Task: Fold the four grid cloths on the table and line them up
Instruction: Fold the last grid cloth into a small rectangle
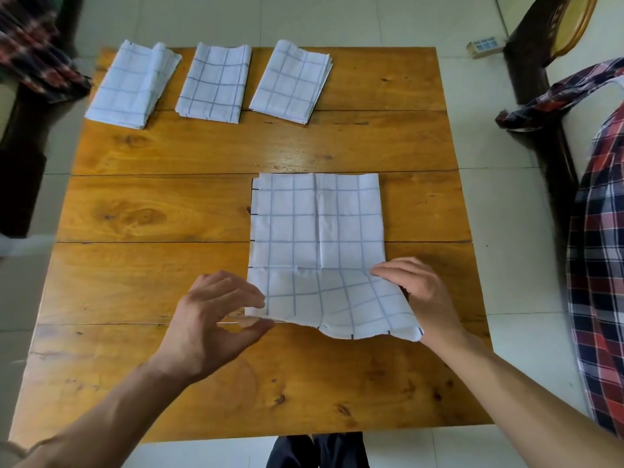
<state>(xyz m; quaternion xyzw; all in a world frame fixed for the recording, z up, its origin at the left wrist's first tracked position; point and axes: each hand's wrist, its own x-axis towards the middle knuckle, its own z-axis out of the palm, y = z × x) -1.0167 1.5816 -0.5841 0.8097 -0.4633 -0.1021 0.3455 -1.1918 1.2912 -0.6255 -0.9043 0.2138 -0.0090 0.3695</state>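
**Head view: three cloths folded, a fourth in hand**

Head view, looking down on a wooden counter [169,393] set on a pale tiled floor [506,204]. Along the upper left of the frame three folded grid cloths lie in a row, close beside one another without touching: the left folded cloth [130,86], the middle folded cloth [214,84] and the right folded cloth [292,82].

At the centre of the frame, slightly right, the fourth grid cloth [317,224] lies partly folded and flat on the counter, its near edge lifted and rippled. The right hand [422,295] grips the cloth's near right corner, fingers [393,270] curled over the top and the fabric draped across the wrist. The left hand [216,319] is at the near left corner, thumb and fingers spread with a gap between them; the fingertips reach the cloth's edge, but they are not closed on it.

Plaid fabric [597,265] hangs at the right edge of the frame, and a dark wooden chair [537,62] stands in the upper right.
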